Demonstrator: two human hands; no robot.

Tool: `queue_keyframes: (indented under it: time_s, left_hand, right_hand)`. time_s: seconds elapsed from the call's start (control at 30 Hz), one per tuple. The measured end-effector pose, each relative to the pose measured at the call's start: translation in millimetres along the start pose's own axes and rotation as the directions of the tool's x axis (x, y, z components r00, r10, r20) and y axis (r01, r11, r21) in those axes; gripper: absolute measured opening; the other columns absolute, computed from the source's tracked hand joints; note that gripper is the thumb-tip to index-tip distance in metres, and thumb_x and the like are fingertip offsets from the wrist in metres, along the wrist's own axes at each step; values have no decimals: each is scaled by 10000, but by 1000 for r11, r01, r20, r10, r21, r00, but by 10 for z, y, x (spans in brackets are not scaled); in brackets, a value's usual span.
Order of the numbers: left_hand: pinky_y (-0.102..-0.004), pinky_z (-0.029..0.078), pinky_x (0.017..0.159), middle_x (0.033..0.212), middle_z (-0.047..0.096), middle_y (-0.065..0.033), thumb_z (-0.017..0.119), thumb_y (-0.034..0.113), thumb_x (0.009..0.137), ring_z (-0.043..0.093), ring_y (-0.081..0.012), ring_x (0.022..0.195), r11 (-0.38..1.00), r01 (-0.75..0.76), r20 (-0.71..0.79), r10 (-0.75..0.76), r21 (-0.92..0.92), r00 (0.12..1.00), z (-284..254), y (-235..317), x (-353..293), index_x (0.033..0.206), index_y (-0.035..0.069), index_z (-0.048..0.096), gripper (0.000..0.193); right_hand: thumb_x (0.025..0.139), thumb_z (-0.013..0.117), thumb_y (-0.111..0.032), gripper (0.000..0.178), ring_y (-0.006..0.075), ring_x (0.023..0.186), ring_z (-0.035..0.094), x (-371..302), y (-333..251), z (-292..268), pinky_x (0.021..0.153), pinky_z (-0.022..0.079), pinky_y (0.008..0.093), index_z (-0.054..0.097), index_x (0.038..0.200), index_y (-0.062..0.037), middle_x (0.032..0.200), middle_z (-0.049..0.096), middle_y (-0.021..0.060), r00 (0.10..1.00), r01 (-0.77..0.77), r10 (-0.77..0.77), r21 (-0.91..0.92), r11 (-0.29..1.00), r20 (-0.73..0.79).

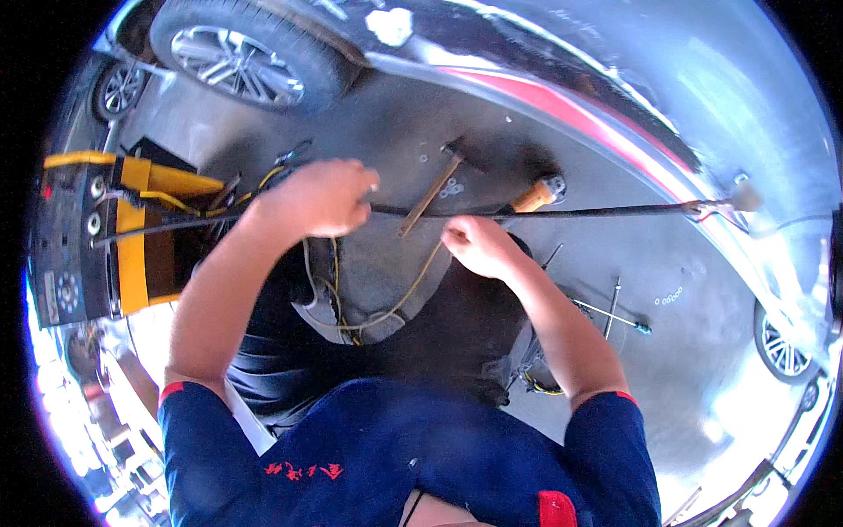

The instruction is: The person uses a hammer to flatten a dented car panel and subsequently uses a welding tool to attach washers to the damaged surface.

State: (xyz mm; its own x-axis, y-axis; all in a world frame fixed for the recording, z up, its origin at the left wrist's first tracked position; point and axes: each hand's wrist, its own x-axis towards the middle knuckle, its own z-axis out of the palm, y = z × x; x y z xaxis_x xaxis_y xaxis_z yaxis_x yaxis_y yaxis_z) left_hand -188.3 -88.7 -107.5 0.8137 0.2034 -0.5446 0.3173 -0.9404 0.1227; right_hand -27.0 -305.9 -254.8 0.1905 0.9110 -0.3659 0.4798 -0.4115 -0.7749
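A long black cable (597, 212) runs across in front of me, from the left side to a clamp-like metal end (709, 207) by the car body. My left hand (329, 200) has its fingers curled round the cable, which comes out at its right edge. My right hand (477, 246) is closed just under the cable, its fingers bent inward; what they hold, if anything, is hidden. A thin yellow cord (413, 290) passes close to those fingertips and loops down between my knees. Beyond the hands lies a hammer (430, 195) with a wooden handle.
A yellow-and-black machine (134, 255) stands at the left. The car's side with a red strip (562, 110) curves across the far right, and its wheel (237, 66) is at upper left. An orange power tool (533, 196), several small rings (450, 187) and a T-shaped tool (613, 307) lie on the floor.
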Motion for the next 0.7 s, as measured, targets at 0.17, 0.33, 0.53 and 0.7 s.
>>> queue_keyframes:
  time_s: [0.17,0.33,0.53,0.7]
  left_hand:
    - [-492,514,932,1108,681,-179,633,197,935,647,-395,1068,986,-3,-210,-32,-164,977,-162,-488,-40,1231,48,606,332]
    - [-500,518,929,1148,662,-200,609,201,944,641,-406,1080,974,-4,-296,-65,-227,953,506,-484,199,1233,65,598,320]
    - [-494,516,1000,1292,633,-185,626,237,941,628,-388,1180,987,-12,358,68,-158,931,1141,-537,124,1320,78,597,413]
    - [-500,496,1042,1342,621,-194,637,270,936,599,-393,1241,1000,11,201,-7,-21,980,956,-851,408,1370,67,583,482]
  right_hand:
    - [968,628,-318,311,340,1010,723,690,-278,628,879,554,434,741,1118,-69,1071,753,176,985,-82,67,90,993,159]
    - [954,625,-286,300,360,1070,704,953,-186,1248,956,550,450,754,1119,-71,1133,742,189,954,-31,30,-1,1000,298]
    - [956,640,-346,341,403,1052,686,832,-67,1590,901,537,504,712,1123,-58,1099,730,196,853,86,89,-306,948,514]
    - [949,663,-383,403,432,1070,672,763,-322,1460,925,535,528,703,1167,-46,1118,714,237,925,-20,29,-27,999,378]
